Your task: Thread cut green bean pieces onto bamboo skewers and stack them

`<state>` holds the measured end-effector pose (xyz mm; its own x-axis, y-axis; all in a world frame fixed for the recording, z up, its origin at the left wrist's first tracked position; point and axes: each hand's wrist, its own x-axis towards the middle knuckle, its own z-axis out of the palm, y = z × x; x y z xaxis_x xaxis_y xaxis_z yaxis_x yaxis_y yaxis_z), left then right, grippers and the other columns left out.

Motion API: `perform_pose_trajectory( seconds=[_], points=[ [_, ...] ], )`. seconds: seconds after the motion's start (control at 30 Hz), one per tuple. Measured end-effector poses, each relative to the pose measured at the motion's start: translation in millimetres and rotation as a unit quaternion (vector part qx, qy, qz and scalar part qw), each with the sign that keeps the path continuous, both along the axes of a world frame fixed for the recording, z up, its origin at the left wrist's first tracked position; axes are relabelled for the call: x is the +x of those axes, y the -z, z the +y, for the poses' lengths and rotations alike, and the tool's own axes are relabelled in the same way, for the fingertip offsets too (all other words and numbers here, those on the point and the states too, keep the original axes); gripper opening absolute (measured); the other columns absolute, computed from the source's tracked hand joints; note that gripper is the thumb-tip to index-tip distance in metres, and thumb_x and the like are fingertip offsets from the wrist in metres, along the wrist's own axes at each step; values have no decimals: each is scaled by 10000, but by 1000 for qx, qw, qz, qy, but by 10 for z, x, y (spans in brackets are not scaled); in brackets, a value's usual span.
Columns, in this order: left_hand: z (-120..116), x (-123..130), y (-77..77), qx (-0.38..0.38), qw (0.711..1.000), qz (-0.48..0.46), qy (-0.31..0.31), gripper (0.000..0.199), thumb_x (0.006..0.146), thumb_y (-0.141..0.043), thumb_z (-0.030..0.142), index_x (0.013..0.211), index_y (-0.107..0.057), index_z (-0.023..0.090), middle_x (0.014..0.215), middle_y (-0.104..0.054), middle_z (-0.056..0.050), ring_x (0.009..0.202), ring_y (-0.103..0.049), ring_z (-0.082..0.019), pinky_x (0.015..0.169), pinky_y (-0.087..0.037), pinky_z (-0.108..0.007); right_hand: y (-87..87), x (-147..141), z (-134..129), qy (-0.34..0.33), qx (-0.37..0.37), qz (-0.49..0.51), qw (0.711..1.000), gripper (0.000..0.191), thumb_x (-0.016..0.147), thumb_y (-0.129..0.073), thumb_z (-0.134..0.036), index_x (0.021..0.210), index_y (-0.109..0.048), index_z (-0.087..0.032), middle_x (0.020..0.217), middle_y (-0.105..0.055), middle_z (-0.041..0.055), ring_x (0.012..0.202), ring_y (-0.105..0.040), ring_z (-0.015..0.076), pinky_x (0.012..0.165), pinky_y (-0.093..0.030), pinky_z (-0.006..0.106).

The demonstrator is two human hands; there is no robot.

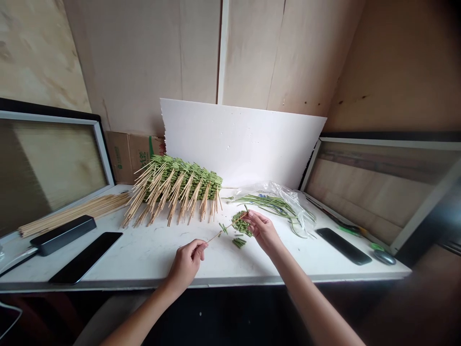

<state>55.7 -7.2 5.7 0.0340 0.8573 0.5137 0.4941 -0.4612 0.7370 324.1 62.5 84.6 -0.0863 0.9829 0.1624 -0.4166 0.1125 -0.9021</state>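
Observation:
A thin wooden skewer (213,237) is pinched at its lower end by my left hand (190,258). Short green stem pieces (223,228) sit crosswise on its middle. At the skewer's upper end, my right hand (262,229) is closed, with a short green piece (246,208) sticking up at its fingertips. Under and beside the right hand lies a pile of cut green pieces (240,222), with a smaller group (239,242) just in front. Behind my hands, to the left, filled skewers (183,180) are stacked, bare ends pointing forward.
Long green stems (270,204) lie by a clear plastic bag (288,194). Bare skewers (75,211), a black box (64,234) and a dark phone (86,257) are at left. Another phone (343,245) and a mouse (384,256) are at right. A white board (241,144) stands behind.

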Motion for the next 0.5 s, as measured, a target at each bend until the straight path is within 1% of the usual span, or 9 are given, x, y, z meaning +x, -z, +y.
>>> perform_pose_trajectory(
  seconds=[0.23, 0.4, 0.5],
  points=[
    [4, 0, 0, 8, 1000, 6, -8, 324, 1029, -490, 391, 880, -676, 172, 623, -583, 18, 544, -540, -125, 593, -426, -223, -1, 19, 20, 32, -1, -18, 999, 315, 662, -931, -399, 893, -824, -215, 910, -799, 56, 926, -736, 231, 582, -487, 234],
    [4, -9, -3, 19, 1000, 16, -14, 314, 1024, -492, 363, 853, -678, 177, 620, -582, 18, 549, -536, -125, 601, -426, -220, 9, 43, 30, 55, 30, -74, 995, 309, 661, -922, -425, 862, -829, -210, 914, -798, 80, 941, -732, 263, 579, -498, 262],
    [7, -9, 2, 20, 1000, 18, -17, 308, 1020, -493, 346, 832, -672, 180, 617, -579, 21, 547, -532, -123, 598, -421, -217, 29, 59, 39, 53, 47, -97, 993, 294, 676, -912, -428, 852, -830, -207, 922, -798, 92, 938, -729, 270, 580, -510, 272]
  ],
)
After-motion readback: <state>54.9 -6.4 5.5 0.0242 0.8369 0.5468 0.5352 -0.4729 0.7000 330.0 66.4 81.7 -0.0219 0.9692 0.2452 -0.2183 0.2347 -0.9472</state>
